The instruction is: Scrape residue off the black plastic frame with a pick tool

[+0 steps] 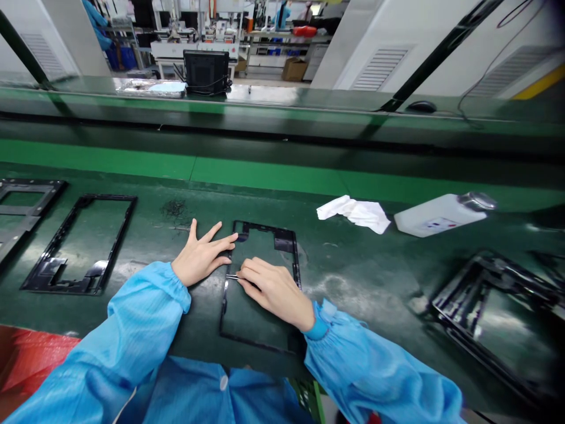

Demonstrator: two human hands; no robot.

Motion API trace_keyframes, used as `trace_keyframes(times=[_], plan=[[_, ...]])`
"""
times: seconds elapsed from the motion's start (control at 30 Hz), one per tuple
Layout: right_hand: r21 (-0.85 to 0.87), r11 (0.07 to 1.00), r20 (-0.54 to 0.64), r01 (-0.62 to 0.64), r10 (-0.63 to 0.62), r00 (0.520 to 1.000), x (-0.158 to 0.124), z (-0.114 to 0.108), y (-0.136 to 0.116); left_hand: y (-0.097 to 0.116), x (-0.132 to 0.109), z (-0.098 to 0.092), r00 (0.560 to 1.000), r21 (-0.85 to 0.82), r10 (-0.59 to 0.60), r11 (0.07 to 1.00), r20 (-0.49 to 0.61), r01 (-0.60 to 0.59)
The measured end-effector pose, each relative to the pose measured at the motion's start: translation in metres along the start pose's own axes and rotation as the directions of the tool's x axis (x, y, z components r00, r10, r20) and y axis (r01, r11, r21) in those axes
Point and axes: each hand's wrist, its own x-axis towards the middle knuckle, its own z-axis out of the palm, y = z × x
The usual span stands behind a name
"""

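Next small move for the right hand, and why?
Probably work the slim metal tool along the black frame at its left edge: the right hand holds the tool's tip there, and the left hand spreads its fingers by that edge.

Pass: right of middle frame | Obstacles: cloth, bottle, rightmost frames

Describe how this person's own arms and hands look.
The left hand and right hand are bare, without gloves. Loose, creased bright-blue sleeves run down to gathered cuffs at the wrists. The blue top between them shows a round white button.
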Motion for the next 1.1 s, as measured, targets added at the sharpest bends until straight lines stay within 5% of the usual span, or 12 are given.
trace_keyframes(times=[0.37,0.77,1.1], plan=[[0.120,0.993,-0.035,0.005,-0.001,0.999,0.0025,0.0045,0.0056,0.0005,-0.0002,-0.0001,1.000,0.005,-0.001,1.000,-0.004,0.001],[0.299,0.951,0.061,0.077,-0.099,0.993,-0.0007,-0.0020,0.0029,0.0001,-0.0001,-0.0013,1.000,-0.003,-0.013,1.000,0.020,0.013],[0.071,0.997,-0.007,-0.007,0.008,1.000,-0.0019,0.0007,0.0037,0.0005,-0.0001,-0.0005,1.000,-0.005,-0.011,1.000,0.014,0.011]])
